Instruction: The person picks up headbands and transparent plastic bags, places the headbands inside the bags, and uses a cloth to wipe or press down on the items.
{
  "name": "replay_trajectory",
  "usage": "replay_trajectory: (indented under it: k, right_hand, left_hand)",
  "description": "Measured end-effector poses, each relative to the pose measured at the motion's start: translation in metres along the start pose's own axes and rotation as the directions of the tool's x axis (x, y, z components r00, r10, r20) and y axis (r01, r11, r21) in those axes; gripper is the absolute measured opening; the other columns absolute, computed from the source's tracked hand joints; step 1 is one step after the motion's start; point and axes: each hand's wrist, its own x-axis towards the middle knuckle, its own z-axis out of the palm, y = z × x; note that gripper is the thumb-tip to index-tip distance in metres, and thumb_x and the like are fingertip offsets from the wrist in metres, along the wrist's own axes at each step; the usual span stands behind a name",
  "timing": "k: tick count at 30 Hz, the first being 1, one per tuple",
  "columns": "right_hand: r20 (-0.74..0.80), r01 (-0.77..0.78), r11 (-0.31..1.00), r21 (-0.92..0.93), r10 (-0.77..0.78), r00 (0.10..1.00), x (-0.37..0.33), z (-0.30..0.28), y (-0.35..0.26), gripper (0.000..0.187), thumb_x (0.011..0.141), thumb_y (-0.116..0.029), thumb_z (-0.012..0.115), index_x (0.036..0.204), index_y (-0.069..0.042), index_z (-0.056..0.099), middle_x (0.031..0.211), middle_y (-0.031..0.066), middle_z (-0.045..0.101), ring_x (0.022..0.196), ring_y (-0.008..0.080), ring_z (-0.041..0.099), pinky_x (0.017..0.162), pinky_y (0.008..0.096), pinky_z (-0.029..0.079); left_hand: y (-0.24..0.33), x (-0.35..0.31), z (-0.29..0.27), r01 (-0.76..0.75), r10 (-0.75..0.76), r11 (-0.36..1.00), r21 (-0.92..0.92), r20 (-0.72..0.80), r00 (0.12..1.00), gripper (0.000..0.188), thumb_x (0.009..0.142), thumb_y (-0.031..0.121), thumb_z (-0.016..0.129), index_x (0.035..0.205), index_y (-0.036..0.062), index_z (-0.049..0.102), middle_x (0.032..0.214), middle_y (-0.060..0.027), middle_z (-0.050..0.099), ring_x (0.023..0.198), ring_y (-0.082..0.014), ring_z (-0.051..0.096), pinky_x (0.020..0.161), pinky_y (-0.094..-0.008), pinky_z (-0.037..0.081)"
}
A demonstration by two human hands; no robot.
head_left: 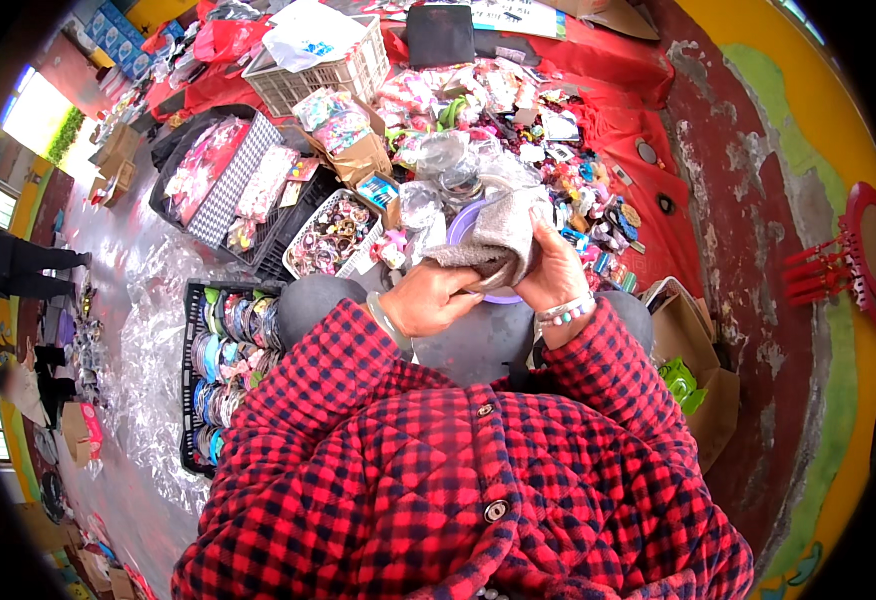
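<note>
Both my hands grip a grey-beige cloth [499,232], bunched up in front of my knees. My left hand [426,299] pinches its lower left part with the fingers curled in. On the other side my right hand [555,268] is closed round the cloth's right edge, thumb upward. Behind and below the cloth shows the purple rim [463,222] of a round thing, perhaps a basin; most of it is covered. Clear plastic bags [445,160] lie just beyond.
A black crate [188,375] of headbands stands at my left. Ahead are a white basket [303,268] of hair ties, a black container [168,180], and a tall beige crate [330,83]. Small accessories cover a red sheet [658,215]. A cardboard box [713,400] sits right. People stand far left.
</note>
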Motion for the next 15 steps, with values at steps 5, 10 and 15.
replay_trajectory:
  k: [5, 10, 15]
  right_hand:
    - [0.072, 0.087, 0.995, -0.044, -0.084, 0.994, -0.001, 0.005, 0.012, 0.039, 0.086, -0.019, 0.057, 0.118, 0.000, 0.047, 0.113, 0.0108, 0.056, 0.105, 0.0235, 0.053, 0.095, 0.0396, 0.039]
    - [0.162, 0.069, 0.993, -0.096, -0.053, 0.985, -0.007, 0.005, 0.007, 0.045, 0.083, -0.018, 0.059, 0.122, -0.002, 0.044, 0.117, 0.0099, 0.054, 0.109, 0.0231, 0.052, 0.097, 0.0389, 0.038]
    - [0.139, 0.019, 0.996, -0.089, -0.007, 0.990, -0.011, 0.006, 0.000, 0.047, 0.082, -0.017, 0.059, 0.123, -0.001, 0.043, 0.117, 0.0108, 0.054, 0.109, 0.0242, 0.052, 0.096, 0.0402, 0.038]
  left_hand:
    - [0.021, 0.013, 0.005, 0.051, -0.021, 0.984, 0.170, -0.175, 0.984, 0.021, 0.073, 0.012, 0.059, 0.092, 0.0029, 0.063, 0.088, -0.0148, 0.063, 0.083, -0.0334, 0.059, 0.072, -0.0383, 0.047]
    - [0.021, 0.008, 0.009, 0.211, -0.242, 0.946, -0.247, -0.102, 0.965, 0.021, 0.078, 0.015, 0.061, 0.096, 0.0047, 0.064, 0.089, -0.0132, 0.064, 0.085, -0.0296, 0.061, 0.074, -0.0346, 0.047]
    - [0.003, 0.005, 0.008, -0.049, 0.047, 0.999, -0.012, -0.133, 0.990, 0.023, 0.076, 0.005, 0.064, 0.099, 0.0018, 0.064, 0.100, -0.0127, 0.063, 0.091, -0.0244, 0.062, 0.080, -0.0324, 0.047]
